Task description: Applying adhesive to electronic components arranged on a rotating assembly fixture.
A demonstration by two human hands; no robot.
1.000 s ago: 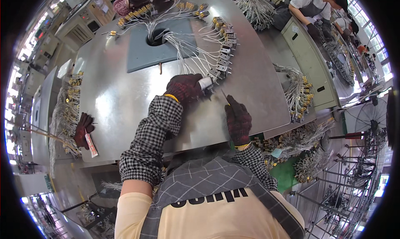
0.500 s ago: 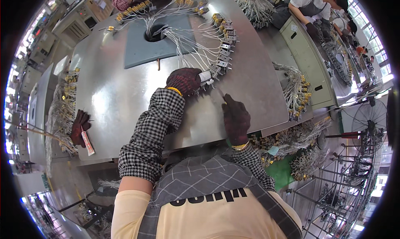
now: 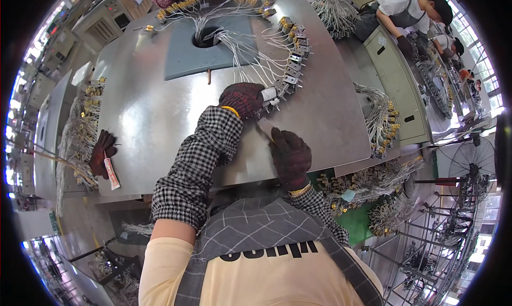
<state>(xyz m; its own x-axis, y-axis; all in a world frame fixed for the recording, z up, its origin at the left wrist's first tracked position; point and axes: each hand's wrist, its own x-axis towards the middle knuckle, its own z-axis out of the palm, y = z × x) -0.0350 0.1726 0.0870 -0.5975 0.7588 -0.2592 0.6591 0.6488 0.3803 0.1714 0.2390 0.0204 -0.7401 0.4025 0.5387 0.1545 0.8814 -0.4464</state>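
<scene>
Dressed in a cream shirt (image 3: pixel 266 282) with black lettering (image 3: pixel 306 247), beneath a dark grey apron (image 3: pixel 266 223) crossed by white diamond lines. Fitted with loose black-and-white checked sleeves (image 3: pixel 184 175), gathered at the ends. Covered on left hand (image 3: pixel 241 100) and right hand (image 3: pixel 290 157) by dark red and black gloves (image 3: pixel 293 164) with yellow-edged cuffs (image 3: pixel 230 110).

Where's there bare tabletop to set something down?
Left: metal tabletop between the loose glove and the checked left sleeve. Right: strip between the arc of wired metal parts and the tabletop's right edge. Crowded: under the white wires, along the far edge, and between left hand and right hand.
</scene>
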